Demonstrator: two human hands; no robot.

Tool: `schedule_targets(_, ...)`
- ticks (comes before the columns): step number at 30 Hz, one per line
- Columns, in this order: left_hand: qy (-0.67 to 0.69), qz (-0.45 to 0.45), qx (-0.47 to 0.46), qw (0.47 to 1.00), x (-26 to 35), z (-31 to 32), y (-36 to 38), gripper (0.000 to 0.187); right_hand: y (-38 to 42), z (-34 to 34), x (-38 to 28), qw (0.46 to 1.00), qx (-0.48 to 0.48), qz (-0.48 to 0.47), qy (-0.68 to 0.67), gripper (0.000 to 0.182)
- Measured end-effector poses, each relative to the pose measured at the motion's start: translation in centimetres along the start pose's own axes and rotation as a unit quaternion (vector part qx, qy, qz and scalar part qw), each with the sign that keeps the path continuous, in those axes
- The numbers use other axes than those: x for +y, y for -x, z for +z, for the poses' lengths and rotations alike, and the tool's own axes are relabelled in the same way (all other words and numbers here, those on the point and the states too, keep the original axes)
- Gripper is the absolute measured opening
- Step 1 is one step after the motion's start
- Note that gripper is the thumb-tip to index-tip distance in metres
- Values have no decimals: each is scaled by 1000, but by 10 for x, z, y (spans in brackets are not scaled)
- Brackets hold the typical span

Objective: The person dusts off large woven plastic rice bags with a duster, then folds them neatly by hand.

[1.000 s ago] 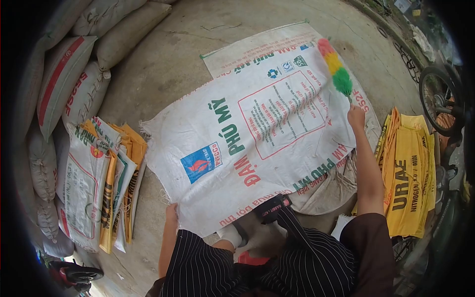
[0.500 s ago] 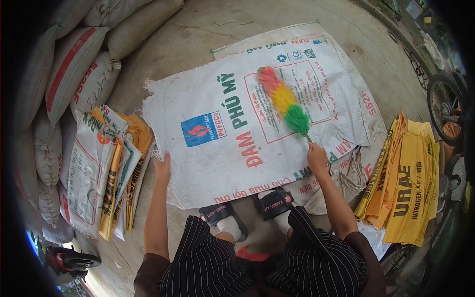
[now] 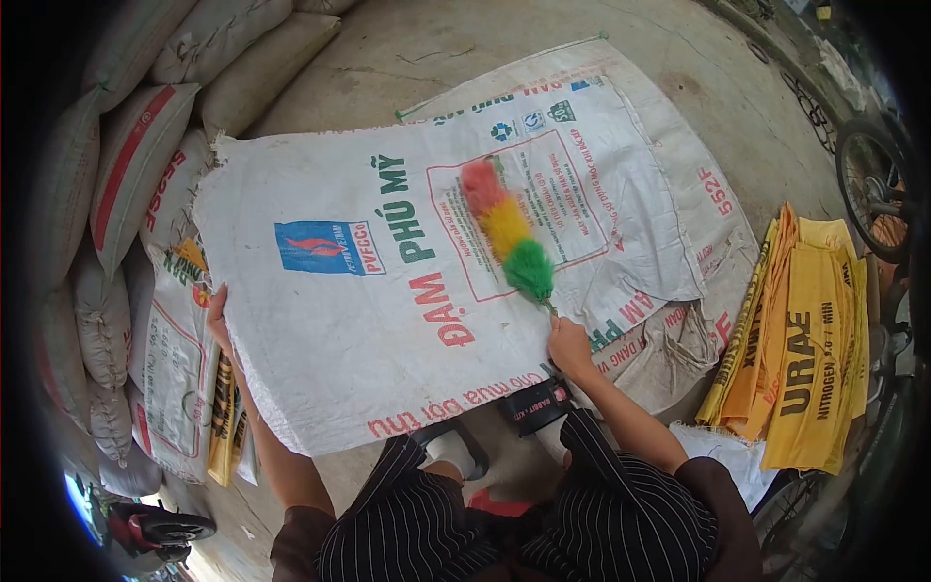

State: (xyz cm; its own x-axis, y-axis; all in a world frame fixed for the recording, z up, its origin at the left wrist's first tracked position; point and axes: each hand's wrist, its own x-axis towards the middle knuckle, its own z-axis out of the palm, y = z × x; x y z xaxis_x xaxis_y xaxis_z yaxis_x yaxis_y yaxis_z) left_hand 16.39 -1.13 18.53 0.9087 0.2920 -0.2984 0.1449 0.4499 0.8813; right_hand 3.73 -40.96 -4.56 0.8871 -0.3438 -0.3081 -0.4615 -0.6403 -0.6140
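My left hand [image 3: 219,315] grips the left edge of a white woven fertilizer sack [image 3: 320,339], printed in green and red with a blue logo; part of the hand is hidden by the sack's edge. My right hand [image 3: 570,345] is closed around the thin handle of a feather duster [image 3: 503,228]. The duster's fluffy head, pink, yellow and green, is over the red-framed printed text on the sack and slightly blurred. More flattened white sacks [image 3: 722,242] lie under and beyond this one.
Filled sacks [image 3: 145,175] are piled at the left, with folded white and yellow sacks [image 3: 175,359] beside them. Folded yellow sacks [image 3: 810,349] lie at the right. A bicycle wheel [image 3: 873,189] stands far right. My sandalled foot [image 3: 538,405] is at the sack's near edge.
My left hand has pulled the top sack leftward and toward me, so its left side now covers part of the folded sacks. The duster and my right hand have also moved left and nearer.
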Motion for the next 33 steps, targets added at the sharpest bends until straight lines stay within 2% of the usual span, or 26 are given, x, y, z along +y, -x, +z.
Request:
schedule_targets(1,-1,0,-2,1000,15,15,7,52,5,-3,-6,998,-56,-15,8,36)
schedule_targets(4,52,32,-50,997,31,65,13,50,10,0,-12,990,-112,-82,-9,30)
schedule_targets(5,-28,217,-22,975,25,87,14,46,8,9,-5,979,-79,-182,-51,32)
schedule_targets(6,-36,220,-37,974,32,111,11,40,6,10,-1,978,-75,-188,-51,32)
schedule_targets(7,-43,223,-52,972,38,135,8,35,2,9,5,980,-107,-124,-116,33)
schedule_targets(8,21,44,-112,993,58,163,5,28,-5,5,5,972,-141,-62,-179,35)
schedule_targets(9,-18,11,-156,987,61,188,5,25,-2,-17,-10,956,-147,3,-254,36)
schedule_targets(10,-58,-23,-197,978,56,214,7,23,-2,-43,-19,921,-166,62,-348,37)
schedule_targets(11,-66,-26,-298,952,40,239,3,23,-2,-69,-23,873,-186,123,-435,40)
schedule_targets(14,-184,48,-302,934,-41,311,-3,30,9,-130,-17,726,-90,96,-675,44)
schedule_targets(16,-196,94,-323,921,-91,340,6,61,20,-170,-27,690,-93,-10,-718,51)
schedule_targets(17,-206,137,-307,919,-129,354,0,69,25,-191,-39,713,-121,-97,-684,53)
schedule_targets(18,-217,179,-289,915,-167,368,-5,77,27,-197,-42,721,-134,-96,-673,53)
schedule_targets(19,-203,212,-268,918,-190,375,1,81,34,-201,-41,777,-52,-110,-617,48)
schedule_targets(20,-209,129,-312,918,-190,371,15,86,37,-204,-40,823,28,-127,-553,44)
schedule_targets(21,-212,48,-354,910,-186,367,29,92,31,-197,-35,906,191,-34,-376,32)
schedule_targets(22,-187,4,-426,885,-191,363,31,96,19,-193,-23,912,180,-40,-368,32)
schedule_targets(23,-163,-38,-498,851,-195,357,32,100,3,-192,-6,920,228,-2,-320,29)
schedule_targets(25,-280,8,-477,833,-222,332,25,90,-18,-191,5,939,279,34,-199,22)
schedule_targets(27,-398,142,-419,803,-251,276,10,74,-44,-177,42,951,249,41,-177,24)
schedule_targets(28,-446,218,-334,801,-264,240,5,60,-58,-167,62,961,225,47,-155,25)
schedule_targets(29,-514,187,-247,800,-255,205,5,60,-67,-152,79,959,227,52,-159,25)
schedule_targets(30,-567,205,-133,787,-265,167,0,62,-75,-137,94,963,249,30,-100,28)
schedule_targets(31,-618,171,-38,766,-269,133,-5,67,-78,-126,104,963,267,7,-39,31)
schedule_targets(32,-629,91,-20,772,-273,97,-11,71,-76,-118,111,964,261,13,-41,31)
schedule_targets(33,-634,13,4,773,-278,71,-17,76,-77,-110,112,941,325,11,-93,33)
